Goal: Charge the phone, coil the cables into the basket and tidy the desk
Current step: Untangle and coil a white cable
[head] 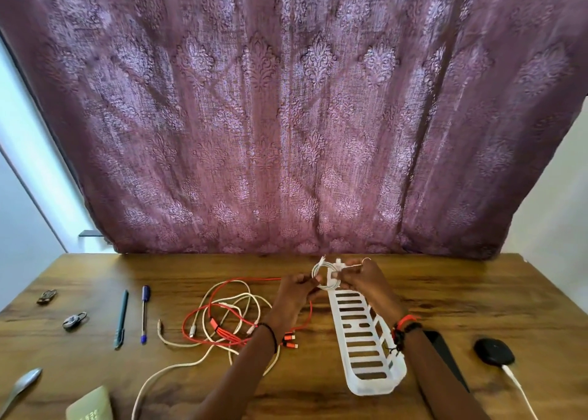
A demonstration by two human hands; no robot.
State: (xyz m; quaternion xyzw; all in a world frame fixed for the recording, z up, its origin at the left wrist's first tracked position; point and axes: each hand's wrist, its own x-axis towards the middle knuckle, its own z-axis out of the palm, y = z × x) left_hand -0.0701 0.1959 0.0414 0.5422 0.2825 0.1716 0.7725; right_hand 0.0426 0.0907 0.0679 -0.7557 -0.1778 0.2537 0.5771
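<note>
Both my hands hold a small coil of white cable above the far end of the white slotted basket. My left hand pinches the coil's left side. My right hand grips its right side, where the cable's end wraps around the loops. A tangle of red cable and cream cable lies on the wooden desk left of my left forearm. A black phone lies partly hidden under my right forearm. A black round charger puck with a white lead sits at the right.
Two pens lie side by side at the left, with a small padlock and a metal clip beyond them. A spoon and a pale remote-like device sit at the near left edge. A purple curtain hangs behind the desk.
</note>
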